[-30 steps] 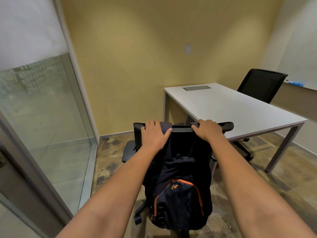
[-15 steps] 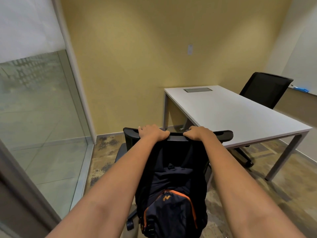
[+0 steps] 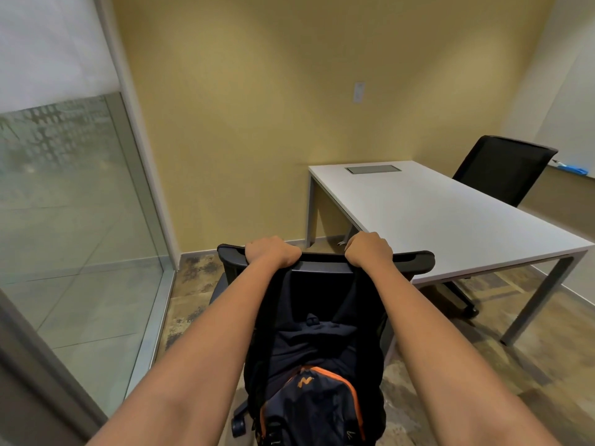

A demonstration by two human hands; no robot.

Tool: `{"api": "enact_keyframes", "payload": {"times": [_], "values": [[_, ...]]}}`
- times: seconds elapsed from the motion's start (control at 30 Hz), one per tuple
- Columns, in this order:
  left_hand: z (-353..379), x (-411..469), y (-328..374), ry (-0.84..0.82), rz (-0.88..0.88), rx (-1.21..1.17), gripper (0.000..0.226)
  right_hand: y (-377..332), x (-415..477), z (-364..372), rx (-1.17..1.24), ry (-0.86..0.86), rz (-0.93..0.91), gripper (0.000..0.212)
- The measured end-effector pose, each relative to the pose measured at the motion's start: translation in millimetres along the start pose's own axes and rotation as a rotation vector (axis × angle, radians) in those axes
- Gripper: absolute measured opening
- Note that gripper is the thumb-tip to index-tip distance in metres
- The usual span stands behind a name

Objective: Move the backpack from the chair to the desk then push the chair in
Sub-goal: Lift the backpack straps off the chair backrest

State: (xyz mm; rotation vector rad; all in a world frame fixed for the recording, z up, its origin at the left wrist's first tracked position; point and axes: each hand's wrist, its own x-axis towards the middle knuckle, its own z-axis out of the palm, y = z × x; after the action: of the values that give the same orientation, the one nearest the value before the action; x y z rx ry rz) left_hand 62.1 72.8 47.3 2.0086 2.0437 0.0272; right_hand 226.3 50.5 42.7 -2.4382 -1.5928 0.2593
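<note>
A dark navy backpack (image 3: 315,365) with orange trim hangs down the back of a black office chair (image 3: 415,257), its straps looped over the chair's top rail. My left hand (image 3: 272,254) is clenched on the left strap at the rail. My right hand (image 3: 368,249) is clenched on the right strap, about a forearm's width away. The white desk (image 3: 434,220) stands just beyond and right of the chair, with its near corner behind the rail's right end. The chair's seat is mostly hidden by the backpack and my arms.
A second black chair (image 3: 502,165) sits at the desk's far side. A glass partition (image 3: 64,220) with a metal frame runs along the left. The yellow wall is ahead. A grey desk leg (image 3: 534,304) stands at the right on the patterned floor.
My hands went from lying flat over the chair's top to tight fists around the straps. The backpack and chair stay in place while my view has drawn slightly closer.
</note>
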Motion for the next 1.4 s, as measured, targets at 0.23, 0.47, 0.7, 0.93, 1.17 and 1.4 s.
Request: {"api": "enact_keyframes", "payload": {"times": [0.23, 0.47, 0.7, 0.93, 1.17, 1.4], "values": [[1.6, 1.9, -3.3, 0.047, -0.001, -0.044, 0.047, 18.3, 5.6, -3.7, 0.005, 0.114, 0.011, 0.033], [6.2, 1.8, 2.0, 0.072, -0.005, -0.097, 0.045, 59.4, 10.7, -17.8, 0.019, 0.182, 0.051, 0.036], [10.8, 2.9, 5.1, 0.099, -0.03, -0.164, 0.046, 87.5, 17.4, -25.5, 0.056, 0.246, 0.063, 0.042], [12.3, 2.2, 5.4, 0.134, -0.056, -0.228, 0.045, 115.0, 26.0, -29.3, 0.13, 0.29, 0.123, 0.042], [14.9, -2.0, 6.5, 0.231, -0.129, -0.233, 0.045, 176.2, 19.8, -8.7, 0.353, 0.16, 0.336, 0.043], [14.1, -14.0, 23.6, 0.146, -0.299, -0.16, 0.063, 178.7, 6.0, -1.0, 0.537, 0.104, 0.371, 0.043]]}}
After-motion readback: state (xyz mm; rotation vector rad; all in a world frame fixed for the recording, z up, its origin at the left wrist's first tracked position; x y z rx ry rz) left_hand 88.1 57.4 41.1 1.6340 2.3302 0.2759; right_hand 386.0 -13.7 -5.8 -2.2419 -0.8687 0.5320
